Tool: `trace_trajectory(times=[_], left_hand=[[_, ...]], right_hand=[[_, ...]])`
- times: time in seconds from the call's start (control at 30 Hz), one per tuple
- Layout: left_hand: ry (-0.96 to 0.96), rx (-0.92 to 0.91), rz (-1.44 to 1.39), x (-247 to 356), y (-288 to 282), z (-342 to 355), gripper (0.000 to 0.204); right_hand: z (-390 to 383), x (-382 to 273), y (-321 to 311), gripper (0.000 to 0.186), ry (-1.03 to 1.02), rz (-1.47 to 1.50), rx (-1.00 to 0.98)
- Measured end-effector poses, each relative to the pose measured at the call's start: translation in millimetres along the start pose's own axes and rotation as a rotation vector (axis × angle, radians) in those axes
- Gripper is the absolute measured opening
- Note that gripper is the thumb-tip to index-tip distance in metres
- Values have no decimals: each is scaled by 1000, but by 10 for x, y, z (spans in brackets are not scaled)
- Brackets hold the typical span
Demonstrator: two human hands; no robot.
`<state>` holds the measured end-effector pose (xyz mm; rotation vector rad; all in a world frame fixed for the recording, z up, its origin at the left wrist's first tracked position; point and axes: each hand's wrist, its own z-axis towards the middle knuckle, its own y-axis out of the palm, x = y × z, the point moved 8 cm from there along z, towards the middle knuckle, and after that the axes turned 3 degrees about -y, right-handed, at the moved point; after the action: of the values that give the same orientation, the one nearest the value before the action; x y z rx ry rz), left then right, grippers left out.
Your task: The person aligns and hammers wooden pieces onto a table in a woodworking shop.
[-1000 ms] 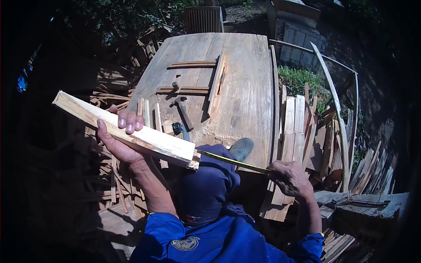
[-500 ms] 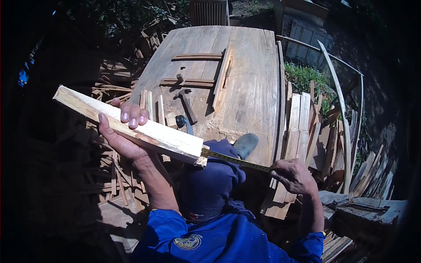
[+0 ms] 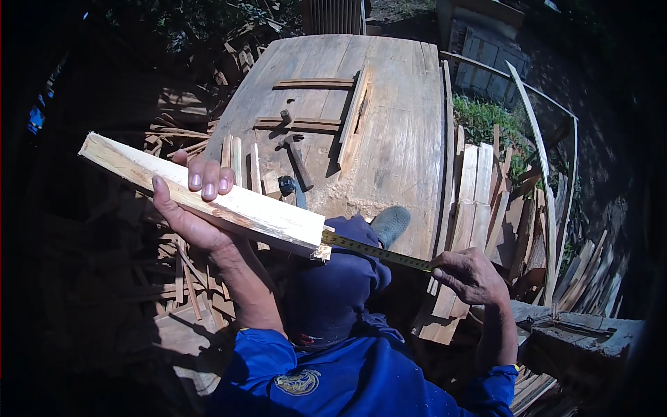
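My left hand (image 3: 198, 212) is wrapped round a thick, pale wooden board (image 3: 257, 212), thumb on the near side and fingers over the top. The board slants from the upper left down to its cut end above my leg. From that end a yellow tape measure (image 3: 379, 251) stretches right to my right hand (image 3: 469, 276), whose closed fingers grip it. My right fist hides whatever part of the tape measure lies inside it. Beyond my hands, a hammer (image 3: 299, 161) rests on a large wooden tabletop (image 3: 406, 125).
A slotted wooden piece (image 3: 356, 115) lies on the tabletop with two rails (image 3: 313, 84) beside it. My shoe (image 3: 391, 226) is on its near edge, by sawdust. Stacked planks (image 3: 472, 187) stand at the right; scrap wood (image 3: 191, 278) is heaped at the left.
The view has shifted slightly. The board and the stretched tape measure stay in nearly the same position, with the tape's marked face turned more toward me.
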<state>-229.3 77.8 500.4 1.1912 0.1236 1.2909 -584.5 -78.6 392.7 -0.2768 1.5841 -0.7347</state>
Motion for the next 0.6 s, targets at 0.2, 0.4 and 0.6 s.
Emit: trace_trajectory(times=[0.2,0.4,0.6], left_hand=[[34,13,36,39,24,12,48],[86,-59,59,200,65,249,45],[-384,-200,475,-53,-13,-11,80]], right_hand=[[20,-50,-118,28,-22,49,68],[-244,322,-281,27,28,727,545],[-569,396,-516,20,-81,522,780]])
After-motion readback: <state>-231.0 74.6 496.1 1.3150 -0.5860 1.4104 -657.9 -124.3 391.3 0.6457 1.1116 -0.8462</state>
